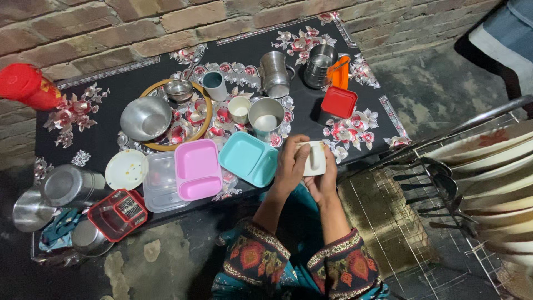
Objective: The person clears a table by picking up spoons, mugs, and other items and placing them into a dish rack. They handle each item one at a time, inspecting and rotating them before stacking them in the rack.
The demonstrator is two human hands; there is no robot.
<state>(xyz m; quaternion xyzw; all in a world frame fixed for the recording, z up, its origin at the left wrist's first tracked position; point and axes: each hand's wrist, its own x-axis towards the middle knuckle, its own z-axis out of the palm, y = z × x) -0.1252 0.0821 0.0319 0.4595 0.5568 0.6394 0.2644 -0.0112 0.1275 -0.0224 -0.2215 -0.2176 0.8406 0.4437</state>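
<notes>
Head view, looking down on a black floral-printed table (111, 94) set against a brick wall (111, 28), crowded with washed-looking dishes

Both hands meet on one white mug (314, 159) at the near right edge of the table. Left hand (290, 166) wraps over the mug's left side, fingers curled across its top. Right hand (325, 180) cups it from below and right, thumb up against the body beside the handle. Both closed in a grip on the mug; neither spread. Mug is off the table surface, lying roughly on its side in the hands

Just left of the hands: a teal square container (249, 158), then a pink two-part container (197, 169), then a clear plastic tub (161, 183) and a small white plate (126, 169). Farther back: a steel cup (266, 118), a small cream cup (239, 109), a steel bowl (145, 118) on a round tray, two steel jugs (276, 73). A red square lid (338, 101) sits far right of the mug. A wire dish rack (438, 194) with plates and spoons stands well to the right, near the person's knee side

Judgement on the step: the mug looks to be mid-handling, being turned or checked in both hands, neither on the table nor racked. Whether it is wet cannot be told

Next move would call for a firm hold by one hand, probably on the handle, so the other can let go, and for clearing the teal container's corner on the left and the rack's wire rim on the right, whichever way the mug travels
</notes>
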